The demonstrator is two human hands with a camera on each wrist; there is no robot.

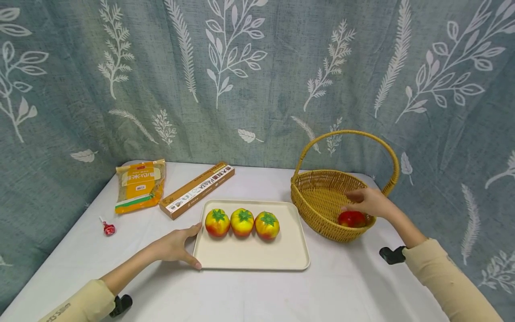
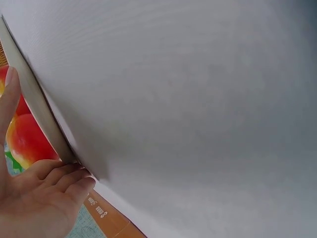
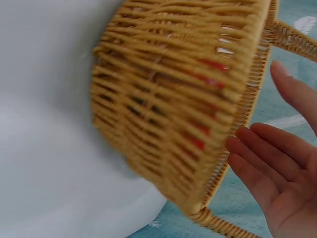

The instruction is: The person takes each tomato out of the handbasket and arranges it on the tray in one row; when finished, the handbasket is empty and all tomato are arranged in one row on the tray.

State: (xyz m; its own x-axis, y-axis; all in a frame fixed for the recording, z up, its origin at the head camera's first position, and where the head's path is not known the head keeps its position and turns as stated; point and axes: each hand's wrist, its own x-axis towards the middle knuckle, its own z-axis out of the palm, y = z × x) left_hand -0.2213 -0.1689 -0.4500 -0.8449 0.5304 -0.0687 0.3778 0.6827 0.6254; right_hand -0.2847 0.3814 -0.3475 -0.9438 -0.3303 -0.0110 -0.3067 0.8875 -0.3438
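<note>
Three yellow-and-red fruits with green leafy tops, the left one (image 1: 217, 222), the middle one (image 1: 242, 222) and the right one (image 1: 267, 226), sit in a row on a cream rectangular tray (image 1: 253, 257). My left hand (image 1: 177, 246) touches the tray's left edge, thumb at the front corner and fingers farther back along the rim. Inside a wicker basket (image 1: 322, 223) lies red fruit (image 1: 352, 219), partly hidden by the near rim. My right hand (image 1: 368, 203) is over the basket's right side, above that fruit; in the right wrist view its fingers (image 3: 267, 153) are extended and hold nothing.
Behind the tray, to the left, lie a long brown pasta box (image 1: 197, 190) and an orange bag of grain (image 1: 140, 185). A red lollipop (image 1: 108, 229) rests at the far left. The basket's tall handle (image 1: 349, 132) arches over it. A leaf-patterned curtain (image 1: 257, 89) hangs behind the white table.
</note>
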